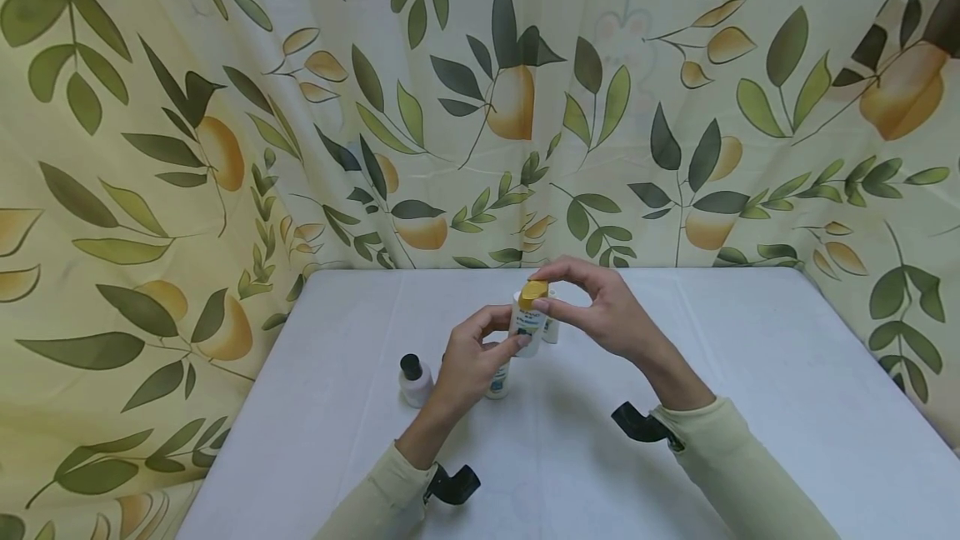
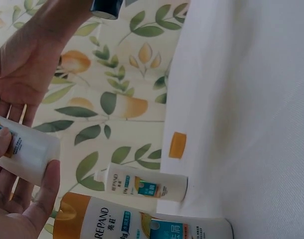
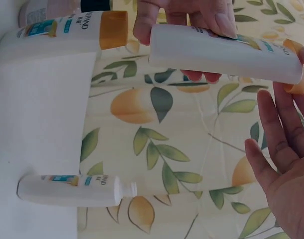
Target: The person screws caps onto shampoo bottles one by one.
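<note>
My left hand [image 1: 468, 361] grips a white shampoo bottle [image 1: 527, 325] by its body, raised above the table. At the top of this bottle, the fingertips and thumb of my right hand [image 1: 607, 319] pinch its orange-yellow flip cap [image 3: 292, 67]. The right wrist view has the held bottle [image 3: 216, 55] lying across the frame, left fingers around its base end. Behind the hands stands a similar bottle [image 3: 67, 191] with a bare narrow neck. Close to the left hand is a capped bottle [image 2: 152, 221] of the same brand.
A loose orange cap [image 2: 177, 145] lies on the white table [image 1: 750, 373] near the uncapped bottle. Left of the left hand stands a pale bottle with a black cap [image 1: 411, 367]. A leaf-and-fruit patterned curtain [image 1: 480, 190] hangs behind and along the sides of the table.
</note>
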A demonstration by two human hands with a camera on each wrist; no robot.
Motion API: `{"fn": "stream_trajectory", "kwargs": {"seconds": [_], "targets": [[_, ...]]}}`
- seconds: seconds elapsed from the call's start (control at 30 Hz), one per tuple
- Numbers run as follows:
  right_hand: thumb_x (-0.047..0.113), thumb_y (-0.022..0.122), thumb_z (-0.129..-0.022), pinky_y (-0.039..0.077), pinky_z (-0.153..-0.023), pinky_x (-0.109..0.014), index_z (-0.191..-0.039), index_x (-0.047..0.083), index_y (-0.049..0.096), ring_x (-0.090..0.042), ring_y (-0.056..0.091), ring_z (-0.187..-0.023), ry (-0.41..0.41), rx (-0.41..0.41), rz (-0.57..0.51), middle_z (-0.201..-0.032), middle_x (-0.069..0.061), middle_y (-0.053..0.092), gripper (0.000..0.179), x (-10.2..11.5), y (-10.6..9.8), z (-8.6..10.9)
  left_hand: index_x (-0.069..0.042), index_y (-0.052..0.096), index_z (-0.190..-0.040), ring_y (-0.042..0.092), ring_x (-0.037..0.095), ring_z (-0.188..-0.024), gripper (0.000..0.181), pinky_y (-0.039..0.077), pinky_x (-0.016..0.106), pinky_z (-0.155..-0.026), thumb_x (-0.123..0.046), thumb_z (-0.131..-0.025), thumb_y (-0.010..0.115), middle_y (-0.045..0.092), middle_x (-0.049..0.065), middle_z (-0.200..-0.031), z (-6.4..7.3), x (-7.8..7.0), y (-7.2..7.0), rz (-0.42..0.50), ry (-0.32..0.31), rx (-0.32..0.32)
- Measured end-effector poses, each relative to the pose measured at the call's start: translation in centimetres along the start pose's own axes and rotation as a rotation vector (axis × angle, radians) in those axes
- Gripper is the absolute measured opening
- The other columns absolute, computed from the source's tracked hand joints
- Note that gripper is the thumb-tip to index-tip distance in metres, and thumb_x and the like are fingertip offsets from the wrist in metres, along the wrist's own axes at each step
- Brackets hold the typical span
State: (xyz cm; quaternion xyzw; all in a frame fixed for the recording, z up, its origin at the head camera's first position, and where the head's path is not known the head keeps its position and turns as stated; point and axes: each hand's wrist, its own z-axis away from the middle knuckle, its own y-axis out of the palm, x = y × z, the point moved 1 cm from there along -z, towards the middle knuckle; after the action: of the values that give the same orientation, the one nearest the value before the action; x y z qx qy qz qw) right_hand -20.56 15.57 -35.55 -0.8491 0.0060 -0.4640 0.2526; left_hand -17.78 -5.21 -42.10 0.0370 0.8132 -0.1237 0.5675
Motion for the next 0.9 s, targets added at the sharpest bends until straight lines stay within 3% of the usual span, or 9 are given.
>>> {"fn": "stream_trajectory", "kwargs": {"seconds": [0.9], "targets": [[0.012, 0.079, -0.089, 0.031, -0.115, -0.066, -0.113, 0.014, 0.074, -0.019, 0.058, -0.119, 0.04, -0.082, 0.035, -0.109, 0.0, 0.07, 0.025, 0.39, 0.68, -0.06, -0.014, 0.067, -0.124, 0.065, 0.018, -0.113, 0.035, 0.06, 0.028, -0.087, -0.014, -0.091, 0.078, 0.068, -0.001, -0.121, 0.21, 0.28, 0.11, -0.019, 0.018, -0.055]]}}
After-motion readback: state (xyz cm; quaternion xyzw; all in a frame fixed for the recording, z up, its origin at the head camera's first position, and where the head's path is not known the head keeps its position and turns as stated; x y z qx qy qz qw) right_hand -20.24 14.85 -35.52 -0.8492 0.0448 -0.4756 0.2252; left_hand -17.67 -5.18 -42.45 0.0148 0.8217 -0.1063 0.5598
